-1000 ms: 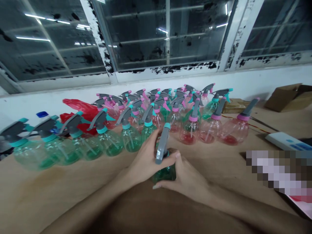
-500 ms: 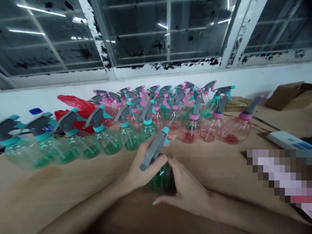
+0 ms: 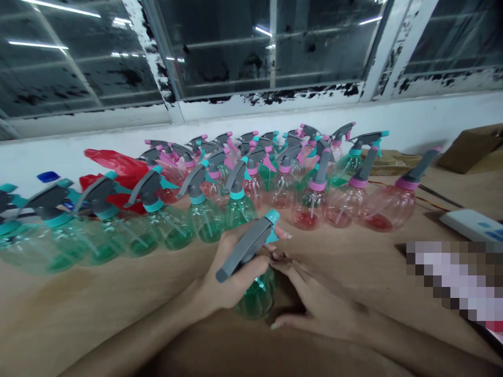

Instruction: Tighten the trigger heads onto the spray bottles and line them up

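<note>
Near the table's front stands a green spray bottle (image 3: 255, 301) with a grey and teal trigger head, leaning slightly. My left hand (image 3: 222, 288) is closed around its neck, below the spray head. To the right of the bottle is my right hand (image 3: 314, 301), its thumb and fingers apart, fingertips close to the bottle's upper side; whether they touch it is hard to tell. Behind both hands, several green spray bottles (image 3: 210, 222) with teal collars form a row to the left. Several pink spray bottles (image 3: 308, 209) stand to the right, with more bottles of both colours farther back.
Red plastic bags (image 3: 118, 165) lie behind the green row. At the right are a cardboard box (image 3: 471, 149), a white device (image 3: 469, 222) and thin wires. A blurred-out patch covers the right edge. A wall with windows (image 3: 271, 47) closes off the back.
My right hand has moved right, away from the bottle's side, with its thumb farther off. My left hand keeps its grip on the neck. The view has shifted slightly.
</note>
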A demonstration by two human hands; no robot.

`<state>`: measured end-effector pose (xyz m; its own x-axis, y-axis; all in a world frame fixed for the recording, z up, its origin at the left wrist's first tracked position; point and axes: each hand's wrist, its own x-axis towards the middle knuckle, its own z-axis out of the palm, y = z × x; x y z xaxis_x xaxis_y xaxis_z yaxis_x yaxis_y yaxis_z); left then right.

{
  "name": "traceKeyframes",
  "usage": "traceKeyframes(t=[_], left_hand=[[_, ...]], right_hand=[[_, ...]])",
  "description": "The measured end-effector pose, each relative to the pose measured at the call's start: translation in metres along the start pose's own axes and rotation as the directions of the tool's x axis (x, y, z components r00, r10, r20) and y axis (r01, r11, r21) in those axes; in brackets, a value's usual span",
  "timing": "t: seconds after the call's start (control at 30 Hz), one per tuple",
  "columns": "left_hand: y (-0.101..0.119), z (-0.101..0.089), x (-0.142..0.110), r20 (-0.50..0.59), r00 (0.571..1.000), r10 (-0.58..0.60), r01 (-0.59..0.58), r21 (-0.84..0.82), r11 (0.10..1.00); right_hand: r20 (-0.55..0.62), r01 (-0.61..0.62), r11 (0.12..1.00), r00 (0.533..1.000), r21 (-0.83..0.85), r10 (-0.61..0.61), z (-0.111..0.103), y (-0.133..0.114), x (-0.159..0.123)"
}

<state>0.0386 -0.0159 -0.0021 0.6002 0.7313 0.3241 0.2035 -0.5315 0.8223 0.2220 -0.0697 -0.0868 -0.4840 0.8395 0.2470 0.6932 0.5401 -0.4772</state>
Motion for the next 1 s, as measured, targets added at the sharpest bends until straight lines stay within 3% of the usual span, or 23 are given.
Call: traceKeyframes(t=[0.4, 0.8, 1.0], left_hand=[[0.0068, -0.0014, 0.0046, 0.008, 0.999, 0.054, -0.054, 0.018, 0.998], [0.0000, 0.0035, 0.0023, -0.008, 1.000, -0.002, 0.002, -0.017, 1.000], [0.0011, 0.0029, 0.0032, -0.013, 1.000, -0.023, 0.023, -0.026, 0.999]], right_hand=[[0.034, -0.018, 1.000, 0.999, -0.020, 0.018, 0.0002, 0.0016, -0.0005], [-0.009, -0.023, 1.000, 1.000, -0.014, 0.023, 0.0049, 0.0044, -0.0017], [0.032, -0.059, 0.998, 0.998, -0.038, 0.060, 0.0030, 0.0015, -0.0007]])
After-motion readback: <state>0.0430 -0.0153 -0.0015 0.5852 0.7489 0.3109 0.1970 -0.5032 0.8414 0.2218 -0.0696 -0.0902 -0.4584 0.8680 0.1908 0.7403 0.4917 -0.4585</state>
